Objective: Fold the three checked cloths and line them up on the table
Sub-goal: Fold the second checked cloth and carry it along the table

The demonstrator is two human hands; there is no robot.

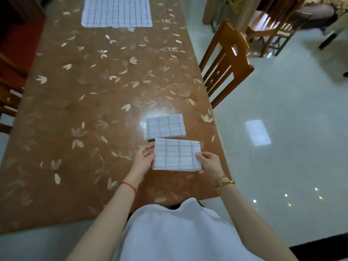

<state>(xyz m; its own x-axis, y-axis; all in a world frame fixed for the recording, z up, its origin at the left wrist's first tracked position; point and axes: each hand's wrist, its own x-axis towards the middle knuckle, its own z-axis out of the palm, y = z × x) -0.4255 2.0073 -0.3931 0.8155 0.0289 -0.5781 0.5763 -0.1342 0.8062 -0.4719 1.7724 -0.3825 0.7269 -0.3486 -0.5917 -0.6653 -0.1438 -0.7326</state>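
**Folded cloth held at both short edges**

Fingers of both hands pinch one folded checked cloth between them. The left hand takes its left short edge, thumb on top and fingers curled beneath; the right hand takes the right short edge in the same manner. Each grip is narrow, closed on the cloth's edge. The cloth is a compact rectangle, white with thin blue lines, its long side running left to right. Whether it rests on the worktop or sits slightly above it cannot be told.

Just beyond it lies a second folded cloth of like size, flat on the worktop. The far edge of the held cloth meets or slightly overlaps the near edge of this one, and the held cloth sits a little further right.

A red string circles the left wrist; gold bracelets circle the right.

The third checked cloth lies spread open and flat at the far end of the worktop, well apart from the other two. The worktop is brown and glossy with a pale leaf pattern. A wooden chair stands at its right side on a shiny pale floor, and a white garment fills the lower middle of the view.
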